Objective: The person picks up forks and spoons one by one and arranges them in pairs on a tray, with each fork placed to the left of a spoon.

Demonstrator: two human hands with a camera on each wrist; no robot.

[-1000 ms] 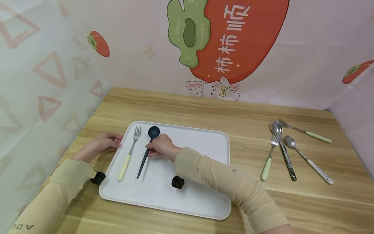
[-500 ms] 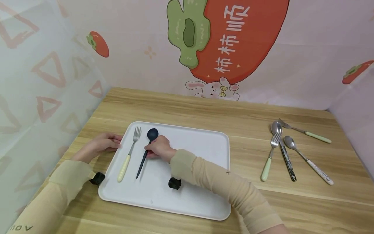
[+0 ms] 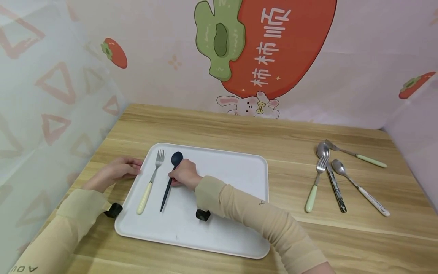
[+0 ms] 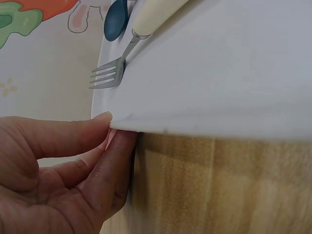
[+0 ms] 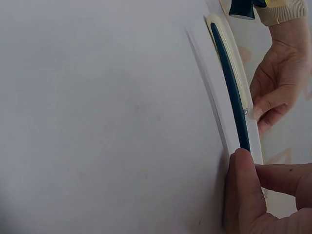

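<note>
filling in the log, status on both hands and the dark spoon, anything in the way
Right hand pinching dark spoon by handle. Left hand gripping tray by rim. Cream-handled fork left of spoon, apart; nothing seen blocking.

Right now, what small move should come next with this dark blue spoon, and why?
Probably lay the dark blue spoon flat and let go: your right hand pinches its handle over the white tray, roughly parallel to the cream-handled fork, while your left hand holds the rim.
</note>
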